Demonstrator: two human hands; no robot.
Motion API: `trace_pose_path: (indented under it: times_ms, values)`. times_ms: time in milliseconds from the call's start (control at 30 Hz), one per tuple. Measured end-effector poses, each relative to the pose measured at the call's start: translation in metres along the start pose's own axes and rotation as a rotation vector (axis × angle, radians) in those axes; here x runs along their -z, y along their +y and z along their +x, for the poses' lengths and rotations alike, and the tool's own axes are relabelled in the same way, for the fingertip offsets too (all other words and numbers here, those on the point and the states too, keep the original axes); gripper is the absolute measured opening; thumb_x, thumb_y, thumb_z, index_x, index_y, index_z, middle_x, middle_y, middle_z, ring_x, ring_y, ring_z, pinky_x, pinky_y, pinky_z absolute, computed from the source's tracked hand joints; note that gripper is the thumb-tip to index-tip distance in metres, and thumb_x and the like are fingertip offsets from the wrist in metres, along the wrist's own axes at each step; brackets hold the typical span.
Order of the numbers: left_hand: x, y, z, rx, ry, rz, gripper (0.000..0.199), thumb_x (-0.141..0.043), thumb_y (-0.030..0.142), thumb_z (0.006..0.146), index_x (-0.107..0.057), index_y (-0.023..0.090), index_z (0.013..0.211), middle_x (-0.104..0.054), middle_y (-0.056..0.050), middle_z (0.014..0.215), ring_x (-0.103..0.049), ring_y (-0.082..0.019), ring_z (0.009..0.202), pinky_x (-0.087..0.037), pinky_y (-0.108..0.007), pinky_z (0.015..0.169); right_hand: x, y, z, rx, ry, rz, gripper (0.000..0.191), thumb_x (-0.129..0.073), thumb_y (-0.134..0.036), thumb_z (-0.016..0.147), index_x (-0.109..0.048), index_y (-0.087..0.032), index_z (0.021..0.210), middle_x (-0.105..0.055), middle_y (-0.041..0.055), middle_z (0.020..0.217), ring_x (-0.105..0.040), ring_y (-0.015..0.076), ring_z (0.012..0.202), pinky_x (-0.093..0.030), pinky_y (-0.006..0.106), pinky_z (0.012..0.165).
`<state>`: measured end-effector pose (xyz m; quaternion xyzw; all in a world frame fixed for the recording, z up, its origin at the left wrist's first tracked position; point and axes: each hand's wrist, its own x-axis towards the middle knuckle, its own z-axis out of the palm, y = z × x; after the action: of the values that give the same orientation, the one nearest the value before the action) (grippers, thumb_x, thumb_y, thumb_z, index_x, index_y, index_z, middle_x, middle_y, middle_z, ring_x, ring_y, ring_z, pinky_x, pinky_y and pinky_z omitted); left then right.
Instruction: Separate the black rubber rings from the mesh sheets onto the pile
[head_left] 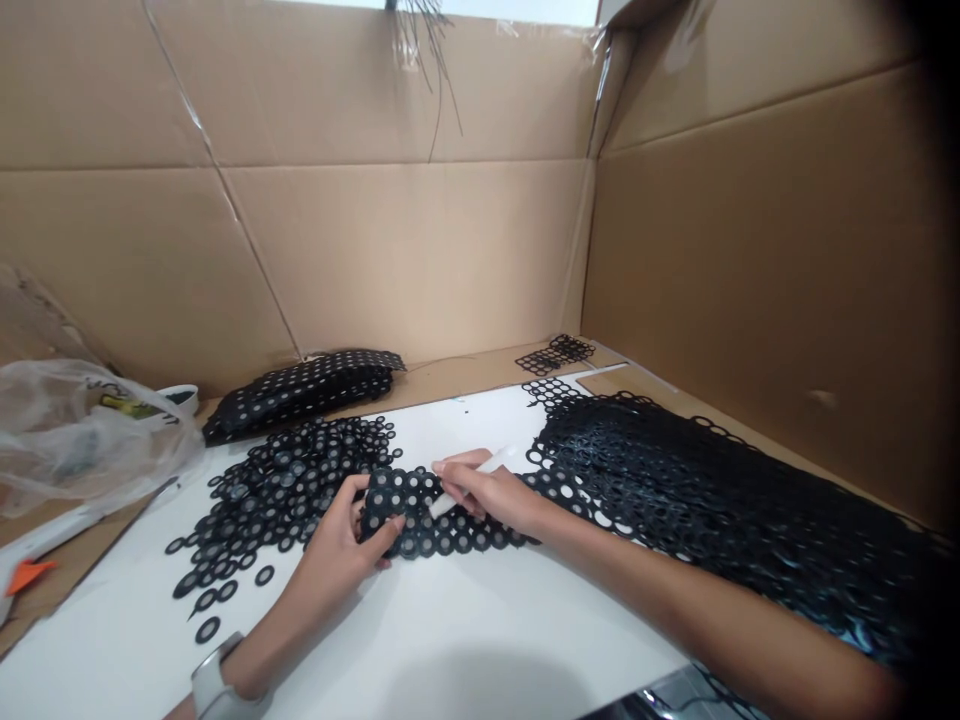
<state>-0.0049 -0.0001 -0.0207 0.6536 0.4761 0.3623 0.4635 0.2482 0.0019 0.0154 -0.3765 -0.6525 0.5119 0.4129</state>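
A black sheet of joined rings (459,532) lies across the middle of the white board, several of its rings showing pale centres. My left hand (351,530) grips the sheet's left end, thumb on top and fingers behind. In my right hand (480,487) is a white pen-like tool (444,505), its lower end at the sheet. Beside my left hand spreads a pile of loose black rings with pale centres (300,480). Under and past my right forearm, a large heap of black ring netting (697,480) covers the right side.
Black dotted bundles (307,390) lie at the back left, near a clear plastic bag (82,430) and a white cup (180,398). An orange-and-white tool (30,575) is at the left edge. Cardboard walls (420,240) enclose the white board (465,640). Netting scraps (555,355) lie at the back.
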Motion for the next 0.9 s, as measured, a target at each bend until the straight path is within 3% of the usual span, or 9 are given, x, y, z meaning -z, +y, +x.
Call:
trace_pose_path:
  times_ms: [133, 400, 733, 900]
  values:
    - [0.0, 0.007, 0.001, -0.005, 0.024, -0.007, 0.057, -0.081, 0.058, 0.085, -0.052, 0.022, 0.118, -0.077, -0.003, 0.092, -0.075, -0.024, 0.087, -0.06, -0.032, 0.074, -0.004, 0.008, 0.001, -0.031, -0.014, -0.032, 0.049, -0.055, -0.047, 0.108, -0.054, -0.021, 0.066, -0.047, -0.0047, 0.053, -0.042, 0.0129, 0.048, -0.03, 0.027, 0.05]
    - [-0.006, 0.017, -0.002, 0.041, 0.108, 0.021, 0.06, -0.089, 0.056, 0.075, -0.057, 0.024, 0.115, -0.077, 0.0, 0.085, -0.076, -0.026, 0.086, -0.057, -0.032, 0.072, -0.006, 0.01, 0.003, -0.012, -0.002, -0.099, 0.049, -0.051, -0.048, 0.11, -0.055, -0.02, 0.07, -0.048, -0.0045, 0.058, -0.044, 0.0134, 0.055, -0.032, 0.027, 0.058]
    - [0.001, 0.01, 0.0, 0.081, 0.133, -0.068, 0.081, -0.094, 0.059, 0.067, -0.057, 0.02, 0.127, -0.082, -0.011, 0.103, -0.079, -0.033, 0.1, -0.062, -0.039, 0.085, -0.022, 0.0, -0.012, -0.005, -0.02, -0.22, 0.039, -0.053, -0.037, 0.109, -0.062, -0.019, 0.076, -0.055, -0.0033, 0.068, -0.051, 0.0146, 0.069, -0.034, 0.027, 0.065]
    - [0.005, 0.007, 0.003, 0.065, 0.156, -0.068, 0.075, -0.096, 0.057, 0.069, -0.061, 0.021, 0.125, -0.083, -0.008, 0.1, -0.08, -0.032, 0.1, -0.062, -0.037, 0.086, -0.022, 0.002, -0.006, -0.025, 0.007, -0.107, 0.043, -0.054, -0.044, 0.108, -0.06, -0.019, 0.074, -0.055, -0.0024, 0.066, -0.049, 0.0143, 0.064, -0.033, 0.027, 0.062]
